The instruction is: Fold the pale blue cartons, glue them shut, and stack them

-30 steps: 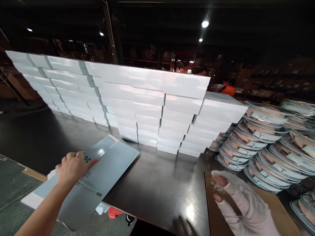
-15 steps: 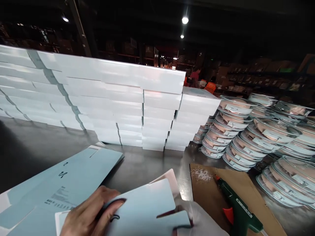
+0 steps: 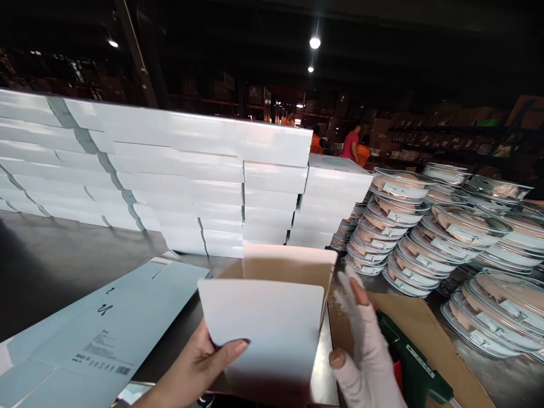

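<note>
Above the dark metal bench (image 3: 97,249), the bare left hand (image 3: 202,358) pinches the lower left of an open-topped, bluish-white cardboard box (image 3: 267,323) in its grip; the white-gloved right hand (image 3: 366,351), grip spread, hangs just beside the box's right edge.

Left hand (image 3: 208,360), at the grip: ungloved; wrist and visible forearm (image 3: 164,392) just behind the grip also bare. Right hand (image 3: 368,351), right of the grip: white, thin-looking cloth glove (image 3: 376,368), creased; thumb tip (image 3: 338,358) and one fingertip (image 3: 360,293) uncovered. Glove's farther fingers blurred, covered; white fabric reaches lower view edge.
</note>
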A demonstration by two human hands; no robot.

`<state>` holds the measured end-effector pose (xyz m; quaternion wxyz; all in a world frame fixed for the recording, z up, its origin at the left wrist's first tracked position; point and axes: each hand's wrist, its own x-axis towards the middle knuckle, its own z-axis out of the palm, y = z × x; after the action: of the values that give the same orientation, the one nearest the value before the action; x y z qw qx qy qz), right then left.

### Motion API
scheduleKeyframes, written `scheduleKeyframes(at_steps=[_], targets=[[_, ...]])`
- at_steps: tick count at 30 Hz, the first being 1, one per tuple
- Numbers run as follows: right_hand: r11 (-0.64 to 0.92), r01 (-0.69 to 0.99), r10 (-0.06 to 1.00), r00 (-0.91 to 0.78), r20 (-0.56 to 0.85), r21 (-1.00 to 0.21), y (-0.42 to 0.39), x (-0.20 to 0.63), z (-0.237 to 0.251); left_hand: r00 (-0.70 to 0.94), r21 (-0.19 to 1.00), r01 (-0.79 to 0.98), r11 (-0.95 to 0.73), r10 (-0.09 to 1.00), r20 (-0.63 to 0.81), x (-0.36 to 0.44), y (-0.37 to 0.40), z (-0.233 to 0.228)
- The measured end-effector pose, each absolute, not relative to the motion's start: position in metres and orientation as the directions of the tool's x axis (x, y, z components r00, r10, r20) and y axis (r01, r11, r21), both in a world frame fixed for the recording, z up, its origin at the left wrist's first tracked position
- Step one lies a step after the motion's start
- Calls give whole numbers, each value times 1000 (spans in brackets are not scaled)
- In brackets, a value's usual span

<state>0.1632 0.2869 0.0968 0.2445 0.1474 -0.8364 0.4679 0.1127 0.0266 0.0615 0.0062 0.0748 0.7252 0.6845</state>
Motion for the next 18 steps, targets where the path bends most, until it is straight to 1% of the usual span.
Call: scheduleKeyframes(at_steps=[2, 3, 4, 5, 6, 7, 8, 10, 11, 12, 13, 15, 17, 18], targets=[[487, -509, -67, -832, 551, -710, 279, 157, 94, -984, 989, 145, -29, 105, 147, 109, 37, 55], [459, -523, -51, -822, 567, -718, 275, 154, 91, -971, 978, 202, -60, 117, 208, 107, 41, 52], [419, -527, -5, -816, 578, -740, 271, 153, 88, -949, 960, 268, -83, 147, 278, 107, 45, 50], [362, -514, 62, -819, 570, -778, 267, 152, 85, -928, 943, 313, -111, 178, 329, 106, 48, 50], [296, -487, 132, -831, 541, -821, 264, 152, 82, -918, 936, 321, -145, 195, 345, 106, 51, 50], [237, -453, 188, -847, 498, -860, 261, 153, 80, -925, 938, 294, -183, 193, 327, 107, 54, 52], [192, -417, 235, -859, 454, -888, 258, 154, 78, -945, 944, 245, -222, 163, 283, 109, 57, 55], [132, -377, 300, -866, 400, -917, 251, 156, 78, -985, 941, 148, -306, 37, 167, 114, 62, 61], [116, -378, 319, -862, 394, -919, 248, 158, 79, -991, 938, 128, -322, -12, 131, 116, 63, 65], [112, -384, 333, -855, 399, -917, 244, 159, 82, -992, 947, 125, -296, -17, 126, 119, 64, 68], [119, -390, 343, -847, 406, -913, 242, 160, 84, -990, 964, 132, -231, 11, 138, 122, 64, 72], [136, -391, 353, -839, 413, -910, 241, 163, 89, -977, 985, 171, -35, 119, 174, 125, 59, 78], [119, -380, 322, -859, 398, -917, 254, 166, 89, -956, 964, 236, 120, 207, 208, 125, 48, 83], [132, -352, 298, -877, 376, -926, 267, 169, 87, -951, 952, 263, 156, 210, 229, 123, 41, 85]])
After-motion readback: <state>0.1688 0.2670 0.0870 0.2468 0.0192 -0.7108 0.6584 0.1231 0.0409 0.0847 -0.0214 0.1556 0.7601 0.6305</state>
